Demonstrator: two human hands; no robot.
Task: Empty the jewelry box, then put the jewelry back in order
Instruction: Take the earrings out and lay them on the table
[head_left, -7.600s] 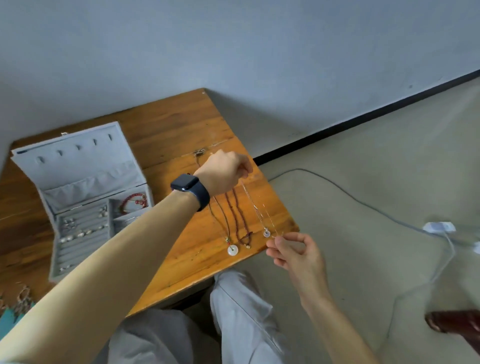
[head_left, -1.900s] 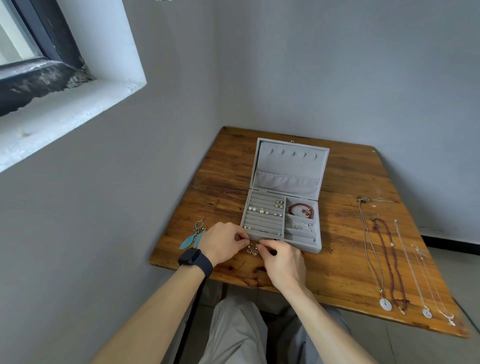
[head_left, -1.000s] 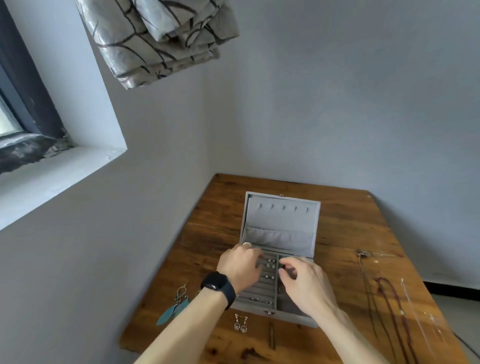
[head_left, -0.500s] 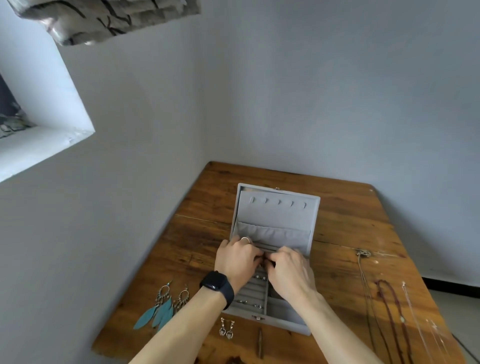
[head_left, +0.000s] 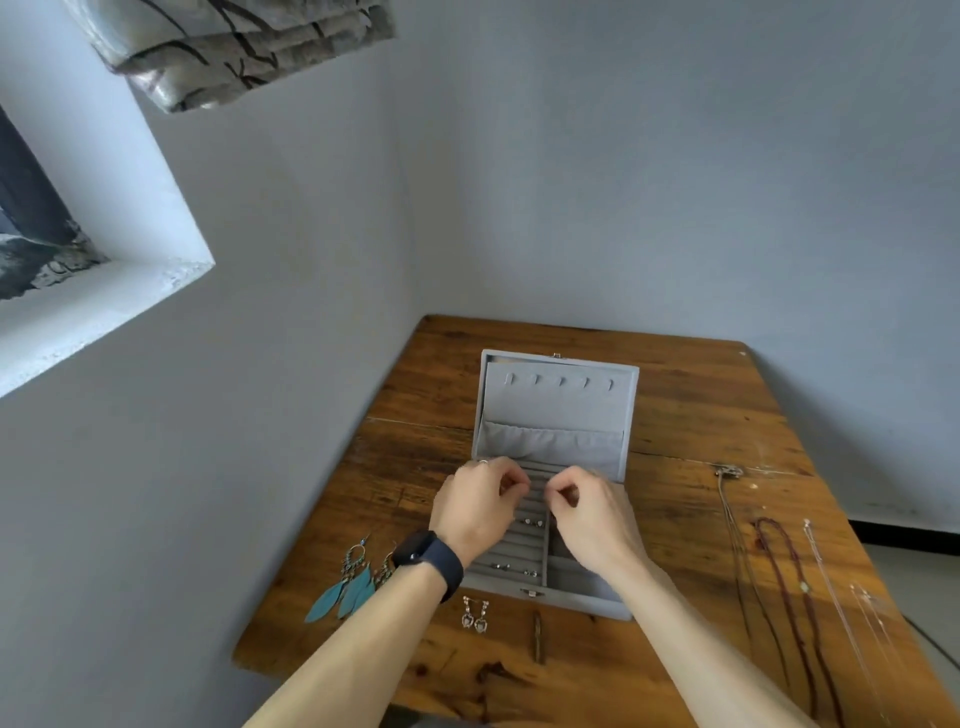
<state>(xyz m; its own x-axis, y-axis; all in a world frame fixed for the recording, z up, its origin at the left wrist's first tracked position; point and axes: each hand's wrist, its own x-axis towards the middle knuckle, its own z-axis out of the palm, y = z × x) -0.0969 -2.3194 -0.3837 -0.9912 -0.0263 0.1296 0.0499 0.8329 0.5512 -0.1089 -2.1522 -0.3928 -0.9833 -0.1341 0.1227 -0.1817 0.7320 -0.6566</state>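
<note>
Wooden table (head_left: 701, 405), open grey velvet jewelry box (head_left: 558, 410)

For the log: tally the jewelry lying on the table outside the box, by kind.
Earring pairs: 2 (teal feather pair, small silver pair)
Necklaces: 4 (dark thin chain, red bead necklace, pale chain, fainter pale chain)
Total: 6

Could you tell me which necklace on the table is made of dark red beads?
The second necklace from the left in the row right of the jewelry box; the others are thin chains or cords.
</note>
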